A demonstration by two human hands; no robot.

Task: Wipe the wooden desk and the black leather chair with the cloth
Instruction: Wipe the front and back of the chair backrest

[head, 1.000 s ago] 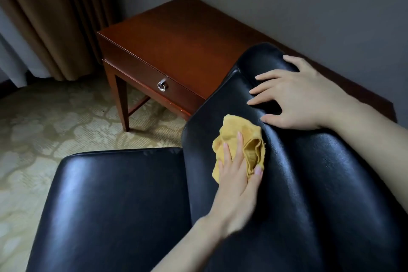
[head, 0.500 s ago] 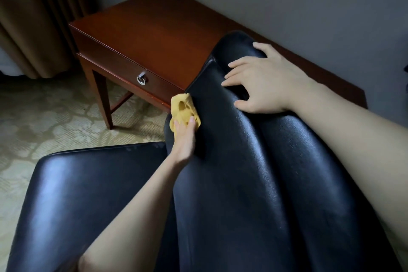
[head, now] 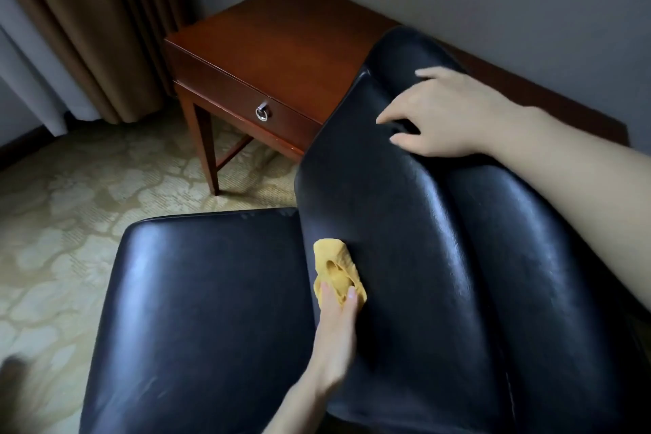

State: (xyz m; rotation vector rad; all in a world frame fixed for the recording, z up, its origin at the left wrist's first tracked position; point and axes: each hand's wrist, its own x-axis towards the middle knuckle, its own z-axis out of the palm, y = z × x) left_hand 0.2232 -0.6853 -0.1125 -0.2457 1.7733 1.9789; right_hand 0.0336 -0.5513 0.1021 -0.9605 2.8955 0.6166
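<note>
The cloth (head: 337,269) gets pressed onto the chair backrest (head: 440,257) by the left hand (head: 334,335), fingers straight; right hand (head: 452,114) is rested up top, fingers spread.

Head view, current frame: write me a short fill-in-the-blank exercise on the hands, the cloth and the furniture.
1. The left hand presses the ___ cloth against the chair backrest.
2. The right hand rests near the backrest's top and holds ___.
3. The ring pull hangs on the ___ of the wooden desk.
Missing words: yellow; nothing; drawer.
</note>
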